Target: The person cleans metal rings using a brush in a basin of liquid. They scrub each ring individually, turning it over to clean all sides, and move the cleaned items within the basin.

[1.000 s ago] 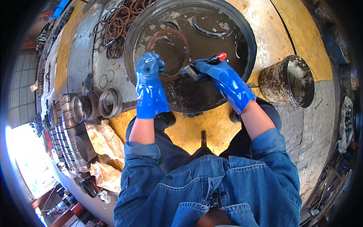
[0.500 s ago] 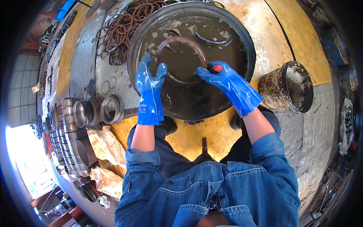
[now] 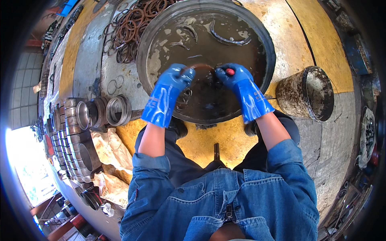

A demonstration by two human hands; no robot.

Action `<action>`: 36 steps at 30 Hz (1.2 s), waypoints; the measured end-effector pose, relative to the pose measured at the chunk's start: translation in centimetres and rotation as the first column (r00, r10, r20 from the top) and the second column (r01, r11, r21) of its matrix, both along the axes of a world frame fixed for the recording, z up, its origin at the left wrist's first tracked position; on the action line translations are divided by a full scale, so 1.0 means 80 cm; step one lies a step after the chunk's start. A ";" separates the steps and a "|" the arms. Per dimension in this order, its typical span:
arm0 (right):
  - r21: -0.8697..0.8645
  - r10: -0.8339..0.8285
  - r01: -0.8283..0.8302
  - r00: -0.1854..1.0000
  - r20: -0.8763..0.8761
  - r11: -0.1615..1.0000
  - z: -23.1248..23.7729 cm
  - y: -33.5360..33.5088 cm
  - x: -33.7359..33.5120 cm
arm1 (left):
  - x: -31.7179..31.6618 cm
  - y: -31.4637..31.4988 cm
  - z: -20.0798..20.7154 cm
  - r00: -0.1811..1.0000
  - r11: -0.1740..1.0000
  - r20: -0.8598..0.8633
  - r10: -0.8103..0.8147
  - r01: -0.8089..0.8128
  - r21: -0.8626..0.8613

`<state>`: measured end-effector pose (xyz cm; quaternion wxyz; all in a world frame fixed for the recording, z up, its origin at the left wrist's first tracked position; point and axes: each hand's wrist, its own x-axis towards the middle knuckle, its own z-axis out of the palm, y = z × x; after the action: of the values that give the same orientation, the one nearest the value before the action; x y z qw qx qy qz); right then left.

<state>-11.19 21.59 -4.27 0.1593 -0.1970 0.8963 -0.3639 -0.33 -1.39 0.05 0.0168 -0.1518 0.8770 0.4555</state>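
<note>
Over a wide round basin (image 3: 145,66) of murky brown liquid, both my hands wear long blue rubber gloves. My left hand (image 3: 177,78) is closed around the left side of a brownish ring (image 3: 201,66), whose far edge shows as a blurred arc. At the ring's right side, my right hand (image 3: 235,76) is closed on a tool with a red handle end (image 3: 229,72); the tool's working end is hidden. Whether those fingers also grip the ring, I cannot tell. Toward the far right of the basin, a dark curved ring (image 3: 229,40) lies partly under the liquid.
A heap of rusty rings (image 3: 130,28) lies left of the basin. Nearer, at the left, stand metal cylinders (image 3: 78,136) and a stack of thin rings (image 3: 118,110), beside crumpled brown paper (image 3: 110,146). A dirty bucket (image 3: 305,94) stands to the right.
My left hand has moved right and closed on the ring. The ring has come nearer and lower between my hands. My right hand has shifted slightly, still holding the red-handled tool.
</note>
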 end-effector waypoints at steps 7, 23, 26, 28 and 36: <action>-0.301 0.181 -0.160 0.983 0.044 0.940 0.030 -0.021 0.015 | 0.003 -0.005 0.041 0.903 0.818 0.041 0.428 -0.407 0.406; -0.297 0.117 0.062 0.827 0.550 0.953 -0.008 -0.041 0.027 | 0.000 0.013 0.022 0.941 0.863 -0.011 0.338 -0.306 0.402; -0.457 0.221 0.223 0.644 0.732 0.861 0.006 -0.041 0.046 | 0.003 0.012 0.024 0.941 0.868 -0.047 0.335 -0.288 0.405; -0.533 0.303 0.318 0.553 0.776 0.784 0.027 -0.038 0.051 | 0.004 0.014 0.025 0.940 0.837 -0.024 0.340 -0.291 0.463; -0.154 0.137 -0.067 0.852 0.506 0.986 0.018 -0.046 0.046 | 0.002 0.024 0.024 0.923 0.815 -0.038 0.383 -0.319 0.484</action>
<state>-7.48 17.91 -2.80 0.3987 -0.1499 0.7837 -0.4522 -0.21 0.51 1.99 -0.0904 -0.2716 0.6965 0.6580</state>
